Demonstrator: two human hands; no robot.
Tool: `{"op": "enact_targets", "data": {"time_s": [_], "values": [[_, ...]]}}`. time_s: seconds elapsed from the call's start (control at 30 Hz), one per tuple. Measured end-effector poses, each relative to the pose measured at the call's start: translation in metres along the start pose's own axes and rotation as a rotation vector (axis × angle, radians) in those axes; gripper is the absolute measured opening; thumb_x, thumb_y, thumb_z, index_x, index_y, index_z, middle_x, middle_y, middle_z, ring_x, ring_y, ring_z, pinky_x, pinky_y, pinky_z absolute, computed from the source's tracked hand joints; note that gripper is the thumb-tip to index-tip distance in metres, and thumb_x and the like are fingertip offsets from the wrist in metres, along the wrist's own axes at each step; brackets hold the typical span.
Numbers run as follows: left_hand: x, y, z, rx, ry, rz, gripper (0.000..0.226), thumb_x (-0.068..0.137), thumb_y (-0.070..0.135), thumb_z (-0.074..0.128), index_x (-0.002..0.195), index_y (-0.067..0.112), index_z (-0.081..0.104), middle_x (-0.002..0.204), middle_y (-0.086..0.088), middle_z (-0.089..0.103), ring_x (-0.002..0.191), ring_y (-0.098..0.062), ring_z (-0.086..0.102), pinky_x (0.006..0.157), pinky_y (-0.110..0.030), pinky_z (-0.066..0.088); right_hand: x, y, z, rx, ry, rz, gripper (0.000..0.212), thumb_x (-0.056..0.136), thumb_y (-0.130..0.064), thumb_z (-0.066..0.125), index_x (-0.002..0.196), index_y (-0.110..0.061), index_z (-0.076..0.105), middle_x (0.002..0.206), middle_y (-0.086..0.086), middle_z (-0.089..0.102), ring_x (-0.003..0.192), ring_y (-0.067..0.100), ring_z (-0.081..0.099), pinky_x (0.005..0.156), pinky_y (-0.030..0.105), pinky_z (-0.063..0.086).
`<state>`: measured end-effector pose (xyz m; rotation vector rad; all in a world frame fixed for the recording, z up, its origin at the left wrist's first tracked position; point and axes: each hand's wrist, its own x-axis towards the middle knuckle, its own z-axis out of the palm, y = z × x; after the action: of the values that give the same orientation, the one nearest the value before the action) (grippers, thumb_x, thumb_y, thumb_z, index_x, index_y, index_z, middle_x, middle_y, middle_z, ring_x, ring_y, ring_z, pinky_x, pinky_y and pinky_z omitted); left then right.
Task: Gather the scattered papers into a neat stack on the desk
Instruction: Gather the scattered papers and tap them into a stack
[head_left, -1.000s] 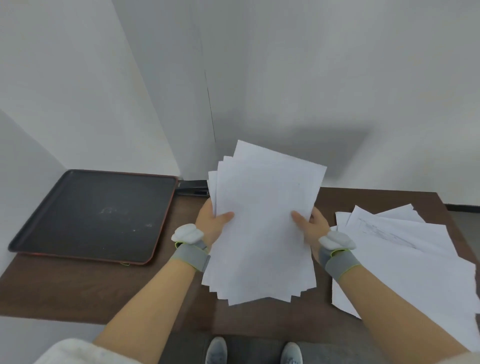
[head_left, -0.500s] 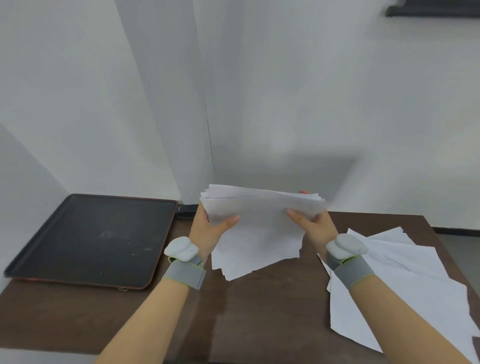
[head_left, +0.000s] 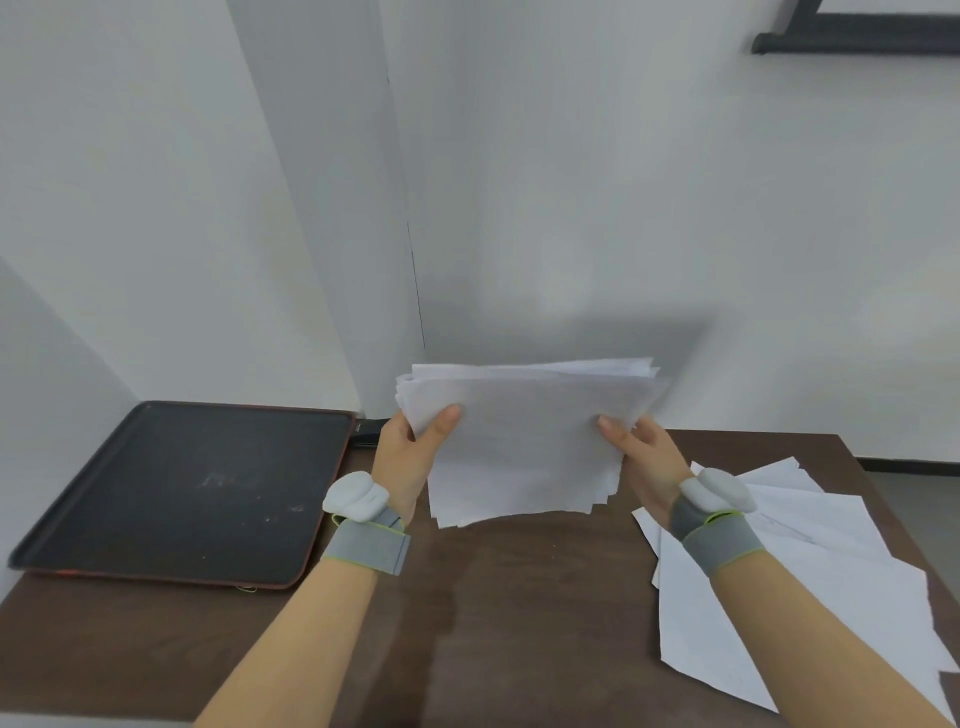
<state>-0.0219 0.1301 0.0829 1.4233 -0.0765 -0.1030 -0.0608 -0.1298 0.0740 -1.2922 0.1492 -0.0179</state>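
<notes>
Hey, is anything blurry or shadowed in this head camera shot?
Head view: the held papers are slightly motion-blurred along their right edge, with a soft grey shadow on the wall behind; both hands, left and right, are fairly sharp; the wide lens bows the wall edges.

Black tray (head_left: 197, 493) (red-edged) at far left.
</notes>
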Motion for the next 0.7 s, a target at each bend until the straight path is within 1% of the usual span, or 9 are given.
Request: {"op": "enact_targets", "data": {"time_s": [0.1, 0.2, 0.3, 0.37, 0.43, 0.5, 0.57, 0.67, 0.7], "values": [[-0.003, -0.011, -0.001, 0.038, -0.031, -0.063, 0.037, 0.067, 0.042, 0.078, 0.1, 0.032, 0.065, 0.103, 0.006, 0.073, 0.096, -0.012, 0.069, 0.077, -0.023, 0.054, -0.005, 0.019, -0.002, -0.025, 0.014, 0.077, 0.04, 0.064, -0.025, 0.074, 0.103, -0.02, 0.067, 0.097, -0.004, 0.076, 0.093, 0.016, 0.07, 0.08, 0.029, 0.053], [-0.006, -0.022, -0.001, 0.102, -0.041, -0.078, 0.031, 0.073, 0.021, 0.077, 0.099, 0.033, 0.064, 0.101, 0.008, 0.072, 0.091, -0.005, 0.069, 0.071, -0.017, 0.054, -0.009, 0.033, -0.004, -0.053, 0.044, 0.112, 0.039, 0.062, -0.023, 0.077, 0.1, -0.02, 0.069, 0.095, -0.004, 0.077, 0.091, 0.015, 0.071, 0.078, 0.027, 0.054], [-0.006, -0.027, 0.002, 0.079, -0.04, -0.131, 0.03, 0.075, 0.012, 0.076, 0.097, 0.029, 0.066, 0.1, 0.007, 0.072, 0.092, -0.01, 0.068, 0.072, -0.018, 0.054, -0.008, 0.036, -0.004, -0.039, 0.043, 0.124, 0.025, 0.072, -0.007, 0.07, 0.093, -0.02, 0.071, 0.087, -0.006, 0.078, 0.083, 0.012, 0.072, 0.07, 0.022, 0.055], [-0.005, -0.027, 0.006, 0.041, -0.042, -0.165, 0.029, 0.073, 0.013, 0.077, 0.097, 0.028, 0.067, 0.098, 0.007, 0.073, 0.091, -0.009, 0.069, 0.07, -0.017, 0.054, -0.005, 0.036, -0.003, -0.021, 0.027, 0.145, 0.028, 0.078, 0.005, 0.061, 0.091, -0.018, 0.07, 0.082, -0.006, 0.078, 0.077, 0.012, 0.073, 0.065, 0.022, 0.056], [-0.003, -0.028, 0.009, 0.012, -0.059, -0.178, 0.03, 0.071, 0.013, 0.079, 0.096, 0.027, 0.069, 0.099, 0.005, 0.074, 0.092, -0.011, 0.07, 0.073, -0.022, 0.056, -0.003, 0.037, -0.003, -0.036, 0.011, 0.158, 0.032, 0.078, 0.011, 0.058, 0.09, -0.016, 0.069, 0.079, -0.005, 0.078, 0.075, 0.013, 0.073, 0.062, 0.023, 0.057], [-0.003, -0.03, 0.008, 0.012, -0.076, -0.191, 0.034, 0.07, 0.01, 0.079, 0.101, 0.022, 0.069, 0.106, -0.003, 0.073, 0.098, -0.017, 0.069, 0.084, -0.033, 0.054, -0.003, 0.038, -0.001, -0.107, 0.01, 0.161, 0.035, 0.074, 0.013, 0.063, 0.09, -0.017, 0.068, 0.084, -0.002, 0.077, 0.081, 0.018, 0.071, 0.066, 0.026, 0.056], [-0.002, -0.032, 0.005, 0.034, -0.082, -0.2, 0.037, 0.071, 0.006, 0.078, 0.106, 0.017, 0.068, 0.111, -0.009, 0.07, 0.104, -0.024, 0.066, 0.092, -0.039, 0.051, -0.005, 0.04, -0.002, -0.178, 0.021, 0.157, 0.039, 0.069, 0.013, 0.069, 0.09, -0.02, 0.068, 0.09, 0.001, 0.075, 0.086, 0.02, 0.068, 0.07, 0.026, 0.055], [0.0, -0.033, 0.003, 0.046, -0.098, -0.209, 0.034, 0.073, 0.004, 0.076, 0.104, 0.016, 0.068, 0.111, -0.011, 0.07, 0.107, -0.028, 0.064, 0.094, -0.042, 0.05, -0.006, 0.04, -0.001, -0.18, -0.007, 0.137, 0.044, 0.066, 0.011, 0.073, 0.092, -0.024, 0.069, 0.083, -0.01, 0.078, 0.08, 0.008, 0.072, 0.063, 0.016, 0.056], [0.0, -0.033, 0.004, 0.046, -0.108, -0.207, 0.033, 0.073, 0.003, 0.075, 0.103, 0.017, 0.068, 0.11, -0.011, 0.07, 0.107, -0.028, 0.064, 0.094, -0.043, 0.05, -0.006, 0.04, 0.0, -0.17, -0.014, 0.132, 0.044, 0.067, 0.01, 0.074, 0.094, -0.024, 0.069, 0.084, -0.011, 0.078, 0.079, 0.006, 0.072, 0.063, 0.015, 0.056]]}}
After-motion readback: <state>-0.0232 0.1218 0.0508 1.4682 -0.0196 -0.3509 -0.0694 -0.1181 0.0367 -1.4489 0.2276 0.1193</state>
